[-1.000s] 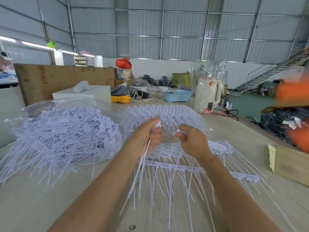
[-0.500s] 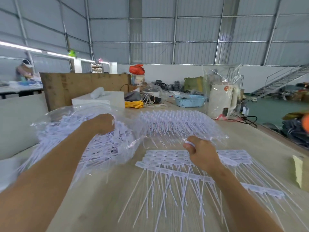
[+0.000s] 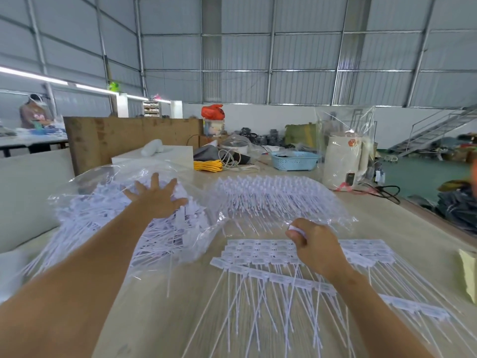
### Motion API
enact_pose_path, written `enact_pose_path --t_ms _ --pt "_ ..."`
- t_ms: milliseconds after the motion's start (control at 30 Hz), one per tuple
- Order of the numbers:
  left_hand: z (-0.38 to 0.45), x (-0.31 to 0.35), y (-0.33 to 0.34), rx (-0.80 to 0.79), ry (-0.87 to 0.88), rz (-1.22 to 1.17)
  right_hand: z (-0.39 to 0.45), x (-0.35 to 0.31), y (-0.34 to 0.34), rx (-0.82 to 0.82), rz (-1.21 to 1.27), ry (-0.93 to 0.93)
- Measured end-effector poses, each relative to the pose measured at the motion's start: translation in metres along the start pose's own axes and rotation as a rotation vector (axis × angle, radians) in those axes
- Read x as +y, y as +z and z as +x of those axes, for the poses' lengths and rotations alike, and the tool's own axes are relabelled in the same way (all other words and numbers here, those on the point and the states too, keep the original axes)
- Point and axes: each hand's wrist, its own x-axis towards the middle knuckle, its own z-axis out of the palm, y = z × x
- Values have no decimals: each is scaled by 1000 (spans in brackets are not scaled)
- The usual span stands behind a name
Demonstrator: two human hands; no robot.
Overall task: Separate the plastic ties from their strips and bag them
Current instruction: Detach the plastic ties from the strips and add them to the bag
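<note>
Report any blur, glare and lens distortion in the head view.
Head view: wide-angle bending curves the roof beams; soft motion blur on the left hand and near strips of ties; bright glare off the clear bag; light even, shadows faint.

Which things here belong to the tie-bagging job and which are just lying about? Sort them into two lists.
Part of the job:
- bag of loose ties, left hand spread open on it
- tie strips on the table
- right hand, pinching a small white piece
- second clear bag of ties

Lying about:
- blue basket
- yellow cord
- white appliance
- red bag
</note>
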Motion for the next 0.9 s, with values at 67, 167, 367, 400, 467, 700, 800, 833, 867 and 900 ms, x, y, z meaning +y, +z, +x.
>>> enact_pose_path --t_ms 67,167,367,400,467,700,800,833,867,900 --pt "-6 5 -7 -3 -20 -47 0 -1 -1 -12 8 -4" --pt "-19 15 -35 -51 23 -33 -2 -2 -1 -28 19 -1" --pt "-100 75 -93 172 183 142 0 -4 -2 -29 77 11" --pt "-116 88 -95 348 250 100 -1 -4 -2 -35 93 7" --pt "-145 115 -86 527 503 -273 -1 -5 -2 -42 161 12" --pt "-156 174 0 -195 487 -919 -4 -9 0 -88 408 12" --pt "-149 177 19 -326 439 -1240 -6 -6 1 -132 401 4" --pt "-146 177 22 -277 422 -1265 -5 -6 1 -150 389 12" --pt "-142 176 26 -236 400 -1282 -3 -5 1 -159 370 26" --pt "-140 175 28 -222 369 -1303 -2 -3 1 -155 340 39"
